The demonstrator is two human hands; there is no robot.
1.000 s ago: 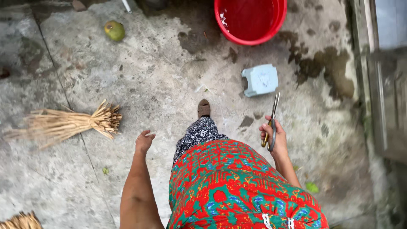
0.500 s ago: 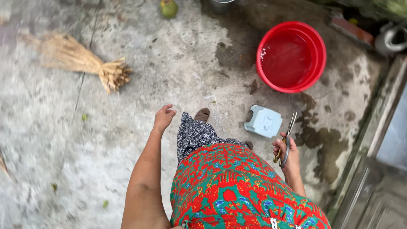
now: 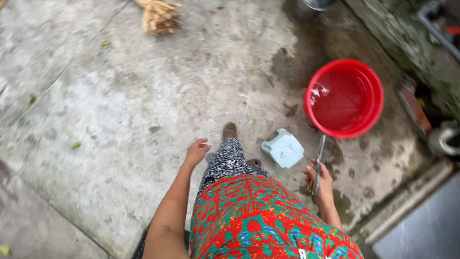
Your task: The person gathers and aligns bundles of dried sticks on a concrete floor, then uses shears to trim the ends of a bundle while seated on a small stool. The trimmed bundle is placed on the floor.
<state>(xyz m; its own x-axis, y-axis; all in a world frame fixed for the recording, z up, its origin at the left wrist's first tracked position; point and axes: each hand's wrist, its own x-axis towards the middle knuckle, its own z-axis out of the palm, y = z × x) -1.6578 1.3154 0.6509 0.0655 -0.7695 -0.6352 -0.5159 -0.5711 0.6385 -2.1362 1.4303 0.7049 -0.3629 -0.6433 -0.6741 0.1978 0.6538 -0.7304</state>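
The person stood on wet, stained concrete in a red and green patterned top and black-and-white speckled trousers. Down at the side, the right hand (image 3: 320,178) was closed around the handles of a pair of scissors (image 3: 318,160), whose blades pointed away along the ground line towards the basin. The left hand (image 3: 196,152) hung loose with its fingers half curled, holding nothing. Just beyond the right hand, near the forward foot (image 3: 230,130), a small pale blue plastic stool (image 3: 283,149) lay tipped on the floor. Past it stood a red basin (image 3: 368,81) holding water, close to the wall. Far off lay a bundle of dry straw (image 3: 159,17).
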